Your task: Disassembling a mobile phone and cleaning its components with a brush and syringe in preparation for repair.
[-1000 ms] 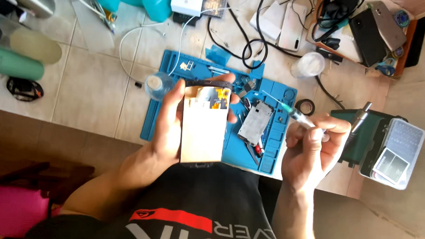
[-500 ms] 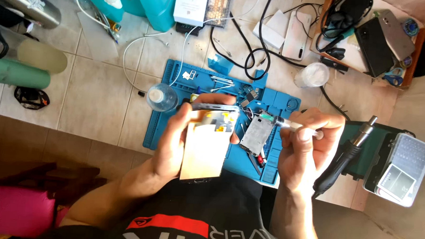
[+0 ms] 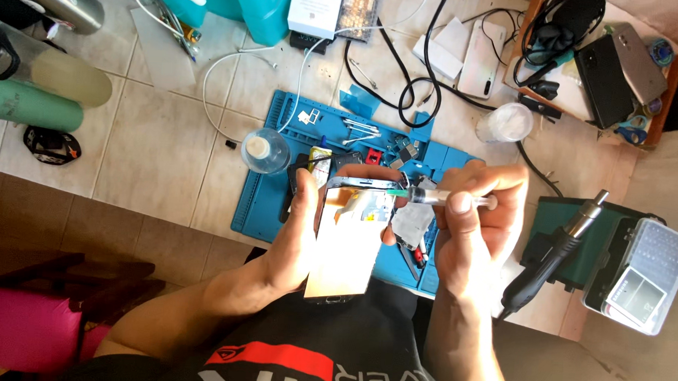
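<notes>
Left hand (image 3: 295,238) grips an opened phone (image 3: 350,240), thumb along its 9 o'clock edge, fingers wrapped behind and showing at the 3 o'clock edge. The phone is held above the blue mat (image 3: 278,195), inside facing up, top end toward 12.

Right hand (image 3: 479,219) is closed around a syringe (image 3: 438,196), pinched pen-style, barrel lying roughly level. Its green tip points toward 9 and sits at the phone's top edge, touching or just off it; can't tell which.

Progress, judging from layout: teardown is done. The back is off, the lower part shows a plain tan surface, and the boards are exposed near the top. Small parts and screws are scattered on the mat at 12 of the phone, and a loose metal plate (image 3: 412,226) lies just at 3 of it. The syringe work at the top edge looks under way, no visible bead yet. Reassembly not started, parts all out.

Pose: both forearms come up from 6, left wrist bent inward to tilt the phone toward the camera, right wrist straight, hand at 3 of the phone.

Nearby: clear bottle (image 3: 264,151) at 10, hot-air handle (image 3: 553,253) well off at 3.
</notes>
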